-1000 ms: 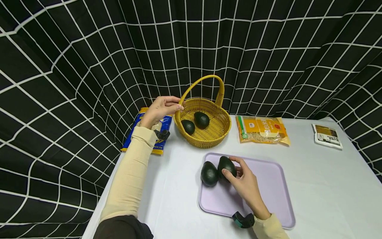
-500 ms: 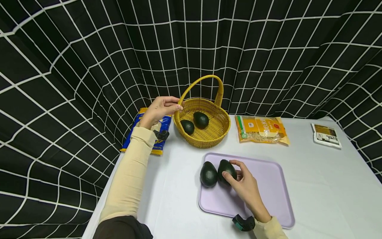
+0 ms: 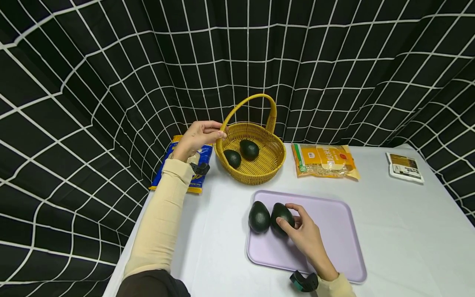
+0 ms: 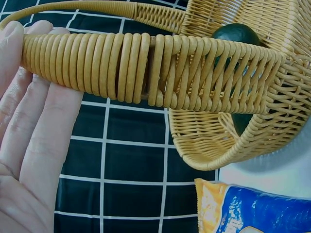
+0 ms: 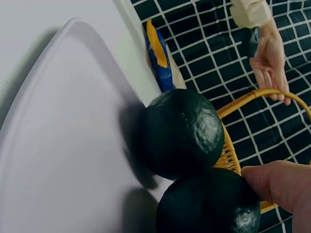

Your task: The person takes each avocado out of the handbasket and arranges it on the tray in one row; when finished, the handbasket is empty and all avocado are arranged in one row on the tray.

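My left hand (image 3: 196, 138) pinches the side of the yellow wicker basket's handle (image 4: 97, 65), thumb on one face and fingers behind. Two dark green avocados, one further back (image 3: 249, 149) and one by the left wall (image 3: 232, 158), lie inside the basket (image 3: 259, 178). Over the lilac tray (image 3: 330, 235), my right hand (image 3: 306, 235) holds an avocado (image 3: 281, 219) between thumb and fingers. Another avocado (image 3: 259, 217) sits at the tray's left edge, right beside the held one. In the right wrist view the held avocado (image 5: 209, 206) appears below its neighbour (image 5: 182, 133).
Under the left forearm lies a blue and yellow bag (image 3: 200, 181), partly hidden. An orange bag of grain (image 3: 326, 161) is right of the basket, and a small white and brown packet (image 3: 405, 168) lies far right. A black gridded curtain (image 3: 315, 74) encloses the white table.
My right hand has moved slightly toward me with its avocado, which now stands level beside the other one on the tray. The left hand keeps its place on the basket handle.
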A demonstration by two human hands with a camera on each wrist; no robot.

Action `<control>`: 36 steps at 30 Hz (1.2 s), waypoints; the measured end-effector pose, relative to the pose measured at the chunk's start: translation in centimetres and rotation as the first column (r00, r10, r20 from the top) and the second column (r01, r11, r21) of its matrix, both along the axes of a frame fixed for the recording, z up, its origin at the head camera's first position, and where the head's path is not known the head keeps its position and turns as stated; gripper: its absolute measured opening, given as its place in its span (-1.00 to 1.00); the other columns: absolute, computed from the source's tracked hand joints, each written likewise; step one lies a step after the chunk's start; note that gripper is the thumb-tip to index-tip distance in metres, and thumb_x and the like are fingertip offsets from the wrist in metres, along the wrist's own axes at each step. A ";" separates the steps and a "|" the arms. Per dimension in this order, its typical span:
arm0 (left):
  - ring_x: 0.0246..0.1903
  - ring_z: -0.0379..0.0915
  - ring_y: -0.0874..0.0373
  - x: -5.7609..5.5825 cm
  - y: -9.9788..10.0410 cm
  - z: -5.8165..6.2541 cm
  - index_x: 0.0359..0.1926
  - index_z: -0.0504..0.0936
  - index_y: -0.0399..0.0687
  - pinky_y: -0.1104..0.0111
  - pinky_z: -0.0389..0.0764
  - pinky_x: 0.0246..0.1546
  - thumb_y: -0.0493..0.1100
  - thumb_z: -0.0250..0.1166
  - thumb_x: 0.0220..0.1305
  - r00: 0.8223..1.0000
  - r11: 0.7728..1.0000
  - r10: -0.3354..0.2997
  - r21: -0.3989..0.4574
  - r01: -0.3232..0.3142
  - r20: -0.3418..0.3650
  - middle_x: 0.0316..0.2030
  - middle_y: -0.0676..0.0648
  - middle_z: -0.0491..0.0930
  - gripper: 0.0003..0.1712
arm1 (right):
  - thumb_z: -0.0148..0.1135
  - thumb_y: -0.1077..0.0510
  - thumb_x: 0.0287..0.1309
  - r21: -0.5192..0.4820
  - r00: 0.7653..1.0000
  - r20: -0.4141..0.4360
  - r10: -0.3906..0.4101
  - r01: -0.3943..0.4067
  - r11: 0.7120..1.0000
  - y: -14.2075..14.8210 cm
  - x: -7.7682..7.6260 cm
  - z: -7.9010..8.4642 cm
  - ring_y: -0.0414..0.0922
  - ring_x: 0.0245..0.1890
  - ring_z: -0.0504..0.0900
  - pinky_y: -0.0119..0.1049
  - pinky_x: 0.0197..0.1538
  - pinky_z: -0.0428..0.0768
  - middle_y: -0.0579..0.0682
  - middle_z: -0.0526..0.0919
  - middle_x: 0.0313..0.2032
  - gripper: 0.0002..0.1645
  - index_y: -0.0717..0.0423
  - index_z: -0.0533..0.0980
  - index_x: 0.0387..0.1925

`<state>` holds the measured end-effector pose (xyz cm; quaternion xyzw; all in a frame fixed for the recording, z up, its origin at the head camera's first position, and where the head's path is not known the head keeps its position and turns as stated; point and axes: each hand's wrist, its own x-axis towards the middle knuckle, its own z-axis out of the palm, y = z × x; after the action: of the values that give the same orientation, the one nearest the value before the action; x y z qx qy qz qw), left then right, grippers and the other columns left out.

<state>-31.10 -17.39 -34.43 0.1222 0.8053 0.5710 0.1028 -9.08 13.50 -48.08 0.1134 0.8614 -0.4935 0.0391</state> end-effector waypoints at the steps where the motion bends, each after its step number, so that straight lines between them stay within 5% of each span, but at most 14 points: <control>1: -0.06 0.71 0.09 0.0 0.0 0.0 0.21 0.60 -0.21 0.01 0.59 0.22 -0.14 0.39 0.34 1.000 1.000 0.000 0.001 0.000 0.001 -0.02 -0.16 0.75 -0.54 | 0.44 -0.21 0.17 0.002 1.000 0.002 0.000 0.000 1.000 0.0 0.0 0.0 -0.19 -0.30 0.61 -0.34 -0.31 0.47 0.08 0.76 -0.08 -0.28 -0.22 0.41 0.31; 9: 0.01 0.70 -0.03 -0.1 -0.1 -0.1 0.20 0.60 -0.22 0.11 0.65 0.16 -0.17 0.37 0.36 1.000 1.000 -0.008 0.019 0.008 0.003 -0.05 -0.15 0.76 -0.56 | 0.39 -0.24 0.21 0.015 1.000 -0.003 0.019 -0.019 1.000 0.0 0.2 0.0 -0.17 -0.26 0.61 -0.33 -0.29 0.48 0.12 0.74 -0.04 -0.28 -0.17 0.39 0.34; 18: -0.07 0.72 0.09 -0.2 -0.1 -0.1 0.19 0.62 -0.21 0.25 0.70 0.06 -0.18 0.36 0.37 1.000 1.000 -0.015 0.016 0.015 -0.003 -0.09 -0.13 0.78 -0.59 | 0.30 -0.21 0.31 0.047 0.999 -0.024 0.026 -0.025 0.999 0.1 0.4 0.0 -0.13 -0.15 0.68 -0.30 -0.21 0.52 0.19 0.71 0.02 -0.35 -0.13 0.40 0.34; 27: -0.10 0.72 0.13 0.0 0.0 0.0 0.17 0.63 -0.19 0.23 0.70 0.07 -0.17 0.37 0.36 1.000 1.000 -0.017 0.014 0.017 -0.011 -0.09 -0.13 0.78 -0.60 | 0.23 -0.12 0.38 0.112 0.997 -0.069 0.047 -0.039 0.993 0.4 0.8 0.4 0.04 0.00 0.71 -0.05 -0.01 0.61 0.24 0.71 0.02 -0.48 -0.05 0.47 0.28; 36: -0.12 0.72 0.17 0.0 0.0 -0.1 0.19 0.61 -0.24 0.24 0.69 0.08 -0.18 0.36 0.37 1.000 1.000 -0.019 0.015 0.019 -0.013 -0.08 -0.12 0.78 -0.58 | 0.15 -0.16 0.44 0.085 0.998 -0.059 0.033 -0.028 0.996 0.7 0.8 0.4 -0.08 -0.11 0.73 -0.23 -0.11 0.57 0.12 0.77 -0.05 -0.52 -0.04 0.50 0.25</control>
<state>-31.13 -17.40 -34.49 0.1342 0.8003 0.5754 0.1022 -8.29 14.20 -47.72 0.0867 0.8839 -0.4594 0.0157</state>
